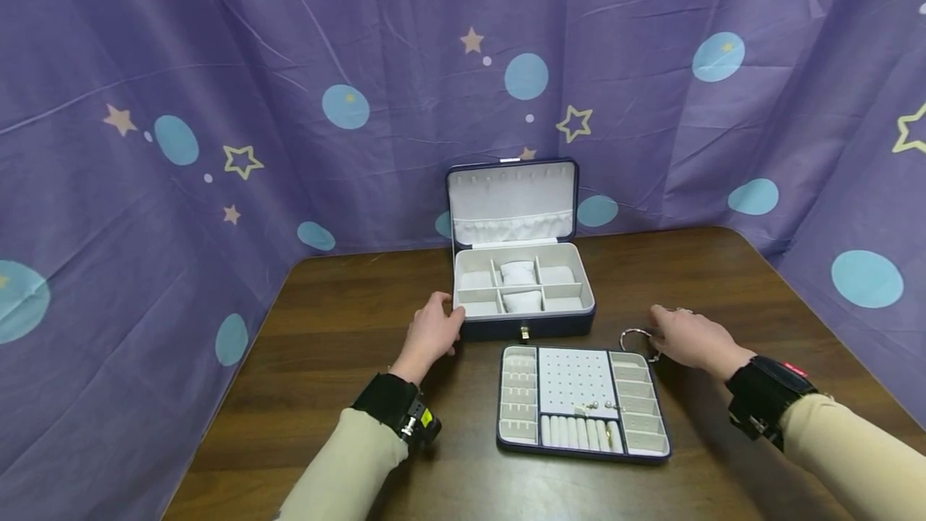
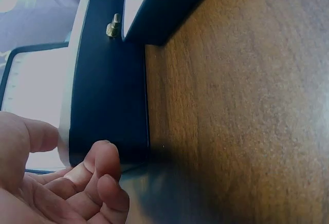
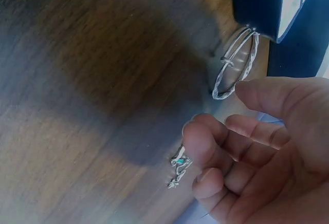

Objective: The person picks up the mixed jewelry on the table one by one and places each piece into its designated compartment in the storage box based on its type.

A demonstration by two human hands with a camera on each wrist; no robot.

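Note:
My left hand (image 1: 432, 328) is at the front left corner of an open navy jewelry box (image 1: 526, 326), its thumb over the pale rim in the left wrist view and its other fingers loosely bent beside the end wall. To the right, my right hand (image 1: 694, 338) hovers low by a silver bangle (image 3: 220, 86), with the thumb tip right at its edge. Its fingers are loosely curled, with a gap between thumb and fingertips. Partly hidden behind them lies a silver jewelry piece (image 3: 180, 161) with a turquoise stone. The bangle leans near the corner of a jewelry tray (image 1: 576, 380).
The tray carries small earrings (image 1: 593, 405) on its white panel and a gold ring (image 1: 608, 434) among the ring rolls. Two white cushions (image 1: 518, 272) sit in the box's middle compartments. Its raised lid (image 1: 513, 195) stands before a purple curtain (image 1: 405, 38). Everything is on a brown wooden table (image 1: 304, 392).

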